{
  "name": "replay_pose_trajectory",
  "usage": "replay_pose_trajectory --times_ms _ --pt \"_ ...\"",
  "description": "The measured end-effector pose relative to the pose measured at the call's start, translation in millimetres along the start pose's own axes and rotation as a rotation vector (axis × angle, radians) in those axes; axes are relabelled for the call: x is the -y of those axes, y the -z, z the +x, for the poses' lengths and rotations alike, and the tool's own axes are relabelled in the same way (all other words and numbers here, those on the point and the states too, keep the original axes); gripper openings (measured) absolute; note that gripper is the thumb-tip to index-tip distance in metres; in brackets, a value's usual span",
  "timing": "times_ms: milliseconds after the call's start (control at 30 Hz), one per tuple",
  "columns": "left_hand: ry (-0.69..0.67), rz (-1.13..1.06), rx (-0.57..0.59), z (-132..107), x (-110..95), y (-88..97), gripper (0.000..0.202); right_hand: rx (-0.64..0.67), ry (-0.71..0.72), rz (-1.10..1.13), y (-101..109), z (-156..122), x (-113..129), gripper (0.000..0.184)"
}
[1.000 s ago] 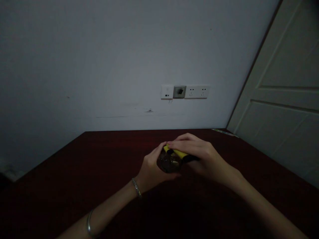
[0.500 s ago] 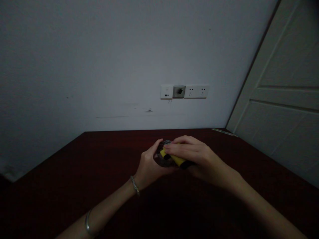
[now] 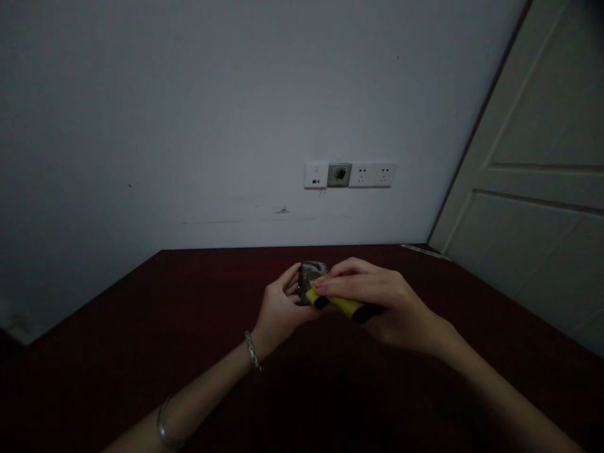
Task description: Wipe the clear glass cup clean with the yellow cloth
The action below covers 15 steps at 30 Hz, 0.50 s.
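A see-through glass (image 3: 312, 270), small and dim in the poor light, is held tilted in my left hand (image 3: 280, 308). My thumb and fingers close around its side and lower edge. My right hand (image 3: 377, 292) grips a folded yellow cloth (image 3: 346, 306) with black edging. Its fingertips press the cloth against the near side of the glass. Part of the cloth is hidden under the right fingers, and I cannot make out the glass's exact shape.
A dark red tabletop (image 3: 207, 296) spreads beneath both hands and meets a pale wall (image 3: 226, 126). Sockets (image 3: 372, 175) sit on the wall. A panelled door (image 3: 533, 189) stands at the right, and a thin printed strip (image 3: 425, 251) lies near the table's far right corner.
The glass has turned in my left hand, so more of its side shows. My right hand and the cloth have shifted slightly right and down.
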<state>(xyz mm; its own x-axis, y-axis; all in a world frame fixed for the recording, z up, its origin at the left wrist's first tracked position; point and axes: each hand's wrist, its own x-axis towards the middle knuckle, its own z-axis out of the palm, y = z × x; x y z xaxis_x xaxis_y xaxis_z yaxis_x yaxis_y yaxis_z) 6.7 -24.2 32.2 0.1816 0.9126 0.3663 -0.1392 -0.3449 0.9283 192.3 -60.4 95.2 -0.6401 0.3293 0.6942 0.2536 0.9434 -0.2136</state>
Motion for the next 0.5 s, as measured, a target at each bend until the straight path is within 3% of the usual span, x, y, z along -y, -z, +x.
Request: replay_pose_trajectory --times_ms 233,367,500 --pt "-0.149 0.211 0.028 -6.0 3.4 -0.4 0.075 -0.080 -0.011 -0.177 -3.0 -3.6 -12.0 0.050" --pt "-0.198 0.297 0.016 -9.4 2.0 -2.5 0.083 -0.055 -0.042 -0.195 -0.4 -5.2 -15.4 0.050" --pt "-0.195 0.342 -0.003 -8.5 -2.7 -3.1 0.076 -0.007 -0.001 -0.160 -0.8 -1.3 -5.7 0.050"
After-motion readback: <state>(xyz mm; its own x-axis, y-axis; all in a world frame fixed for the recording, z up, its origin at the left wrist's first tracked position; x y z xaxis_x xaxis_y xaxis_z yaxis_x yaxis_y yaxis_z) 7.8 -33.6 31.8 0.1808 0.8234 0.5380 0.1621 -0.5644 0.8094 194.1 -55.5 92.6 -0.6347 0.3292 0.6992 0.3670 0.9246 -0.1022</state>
